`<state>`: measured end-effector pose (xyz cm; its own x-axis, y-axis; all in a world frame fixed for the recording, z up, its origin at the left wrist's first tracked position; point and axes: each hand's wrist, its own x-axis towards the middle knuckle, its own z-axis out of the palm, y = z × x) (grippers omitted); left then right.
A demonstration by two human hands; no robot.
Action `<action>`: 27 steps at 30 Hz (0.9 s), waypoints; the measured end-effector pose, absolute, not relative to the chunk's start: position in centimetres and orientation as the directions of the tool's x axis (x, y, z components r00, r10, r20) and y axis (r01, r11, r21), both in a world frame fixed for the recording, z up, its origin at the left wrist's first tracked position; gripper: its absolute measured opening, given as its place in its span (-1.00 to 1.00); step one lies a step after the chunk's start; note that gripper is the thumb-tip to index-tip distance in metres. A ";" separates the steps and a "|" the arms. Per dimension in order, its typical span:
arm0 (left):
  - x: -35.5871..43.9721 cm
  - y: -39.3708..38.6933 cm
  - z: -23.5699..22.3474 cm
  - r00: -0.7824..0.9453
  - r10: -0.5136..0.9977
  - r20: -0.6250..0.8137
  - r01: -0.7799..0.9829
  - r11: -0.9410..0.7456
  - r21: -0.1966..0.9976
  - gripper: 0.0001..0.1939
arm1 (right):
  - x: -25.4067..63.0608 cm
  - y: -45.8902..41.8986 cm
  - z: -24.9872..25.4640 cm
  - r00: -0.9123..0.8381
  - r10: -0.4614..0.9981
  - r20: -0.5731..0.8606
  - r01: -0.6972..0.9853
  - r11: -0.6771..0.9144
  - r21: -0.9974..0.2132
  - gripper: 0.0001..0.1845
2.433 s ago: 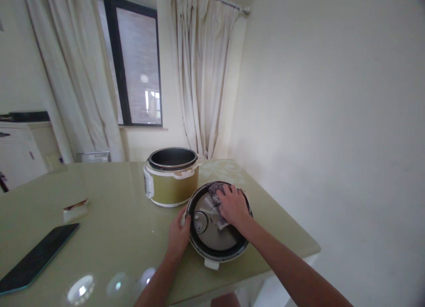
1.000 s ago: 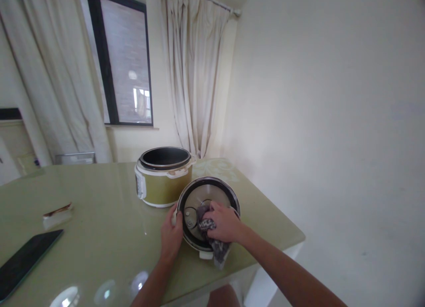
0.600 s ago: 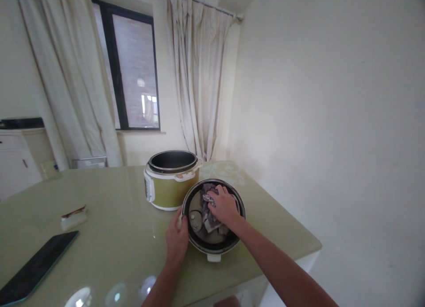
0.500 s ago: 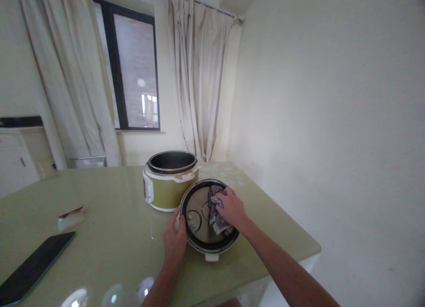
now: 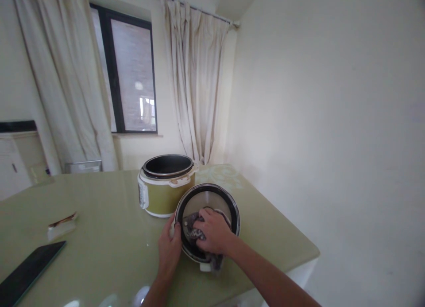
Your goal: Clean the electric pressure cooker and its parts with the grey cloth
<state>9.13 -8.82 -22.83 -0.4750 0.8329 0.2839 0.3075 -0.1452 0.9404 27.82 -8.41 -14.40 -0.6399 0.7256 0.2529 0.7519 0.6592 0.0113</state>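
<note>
A round pressure cooker lid (image 5: 207,195) is tilted up with its metal inner face and black sealing ring toward me. My left hand (image 5: 169,247) grips its left rim, thumb on the near side. Bunched under the fingers of my right hand (image 5: 214,231) is a dark patterned cloth (image 5: 192,227), pressed on the lower left part of the lid's inner face. One end of the cloth hangs over the lid's bottom rim. Just behind the lid stands the green and white electric pressure cooker (image 5: 168,196), uncovered, its dark inner pot showing.
The glossy green table (image 5: 109,223) has its right edge near a white wall (image 5: 325,121). A dark flat panel (image 5: 31,271) lies at the left front, with a small whitish item with a brown edge (image 5: 62,226) behind it. Curtains (image 5: 199,85) and a window stand beyond.
My right hand has moved the cloth from the right side of the lid's inner face to the lower left. My left hand keeps its hold on the rim. The view has shifted slightly.
</note>
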 end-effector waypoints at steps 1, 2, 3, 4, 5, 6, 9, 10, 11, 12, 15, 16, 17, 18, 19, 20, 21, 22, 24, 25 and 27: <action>9.0 -8.8 -23.0 -0.472 0.832 0.292 0.317 -0.149 0.937 -0.44 | 27.5 -7.7 -14.2 -0.618 0.734 0.281 0.764 0.646 -0.007 -0.61; 8.9 -8.7 -23.1 -0.471 0.830 0.299 0.325 -0.152 0.933 -0.44 | 27.1 -7.0 -14.0 -0.585 0.748 0.313 0.783 0.622 -0.024 -0.62; 8.8 -8.7 -23.3 -0.470 0.828 0.305 0.333 -0.154 0.930 -0.45 | 26.9 -6.3 -13.8 -0.544 0.764 0.346 0.806 0.591 -0.039 -0.63; 8.7 -8.6 -23.4 -0.471 0.828 0.306 0.337 -0.152 0.929 -0.45 | 26.7 -5.7 -13.6 -0.499 0.780 0.376 0.830 0.555 -0.051 -0.64; 8.7 -8.6 -23.5 -0.471 0.829 0.302 0.339 -0.146 0.929 -0.45 | 26.6 -5.1 -13.4 -0.454 0.796 0.400 0.854 0.517 -0.059 -0.66; 8.6 -8.6 -23.5 -0.474 0.829 0.297 0.341 -0.138 0.930 -0.44 | 26.6 -4.6 -13.1 -0.408 0.813 0.416 0.878 0.474 -0.066 -0.67; 8.4 -8.7 -23.2 -0.500 0.810 0.306 0.358 -0.129 0.925 -0.44 | 27.8 -3.9 -12.7 -0.283 0.861 0.422 0.932 0.351 -0.091 -0.71; 8.4 -8.7 -23.0 -0.510 0.802 0.312 0.366 -0.126 0.922 -0.44 | 28.5 -4.0 -12.8 -0.255 0.876 0.411 0.941 0.322 -0.102 -0.72; 8.4 -8.7 -22.8 -0.519 0.795 0.314 0.370 -0.122 0.921 -0.45 | 29.2 -4.3 -12.9 -0.237 0.887 0.395 0.946 0.304 -0.114 -0.73; 8.5 -8.7 -22.6 -0.525 0.793 0.310 0.370 -0.115 0.922 -0.44 | 29.9 -4.8 -13.1 -0.232 0.896 0.378 0.947 0.297 -0.123 -0.73; 8.7 -8.6 -22.3 -0.540 0.791 0.286 0.356 -0.093 0.930 -0.42 | 31.0 -6.9 -14.3 -0.302 0.896 0.326 0.927 0.357 -0.120 -0.73; 8.7 -8.6 -22.3 -0.543 0.790 0.285 0.353 -0.093 0.931 -0.42 | 31.0 -7.7 -14.7 -0.347 0.884 0.313 0.912 0.396 -0.107 -0.72; 8.8 -8.6 -22.4 -0.541 0.790 0.290 0.354 -0.099 0.930 -0.42 | 30.8 -8.5 -15.0 -0.397 0.867 0.300 0.893 0.440 -0.092 -0.71; 8.8 -8.6 -22.4 -0.532 0.793 0.296 0.358 -0.106 0.928 -0.43 | 30.4 -9.1 -15.2 -0.446 0.847 0.291 0.871 0.485 -0.076 -0.70; 8.7 -8.6 -22.5 -0.520 0.799 0.303 0.363 -0.115 0.925 -0.43 | 29.8 -9.5 -15.4 -0.489 0.824 0.286 0.849 0.525 -0.060 -0.69; 8.6 -8.7 -22.5 -0.506 0.806 0.308 0.368 -0.121 0.922 -0.42 | 29.3 -9.8 -15.4 -0.522 0.804 0.285 0.830 0.556 -0.046 -0.68; 8.5 -8.7 -22.5 -0.497 0.811 0.308 0.373 -0.121 0.920 -0.42 | 28.6 -9.8 -15.4 -0.547 0.787 0.285 0.814 0.580 -0.038 -0.67; 8.4 -8.7 -22.5 -0.493 0.814 0.306 0.377 -0.117 0.919 -0.42 | 28.0 -9.7 -15.2 -0.564 0.775 0.285 0.802 0.597 -0.037 -0.66; 8.1 -8.8 -22.5 -0.492 0.816 0.304 0.387 -0.108 0.916 -0.42 | 26.9 -9.1 -14.9 -0.564 0.773 0.290 0.796 0.603 -0.060 -0.66; 8.0 -8.7 -22.5 -0.490 0.815 0.310 0.395 -0.109 0.912 -0.42 | 26.4 -8.6 -14.8 -0.547 0.782 0.299 0.802 0.592 -0.081 -0.66; 7.9 -8.7 -22.5 -0.482 0.811 0.332 0.411 -0.126 0.903 -0.43 | 25.4 -7.5 -14.5 -0.488 0.805 0.337 0.825 0.552 -0.122 -0.67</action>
<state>7.86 -8.67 -22.49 -0.4821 0.8107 0.3323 0.4108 -0.1258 0.9030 25.42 -7.46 -14.48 -0.4883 0.8051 0.3367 0.8251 0.5516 -0.1222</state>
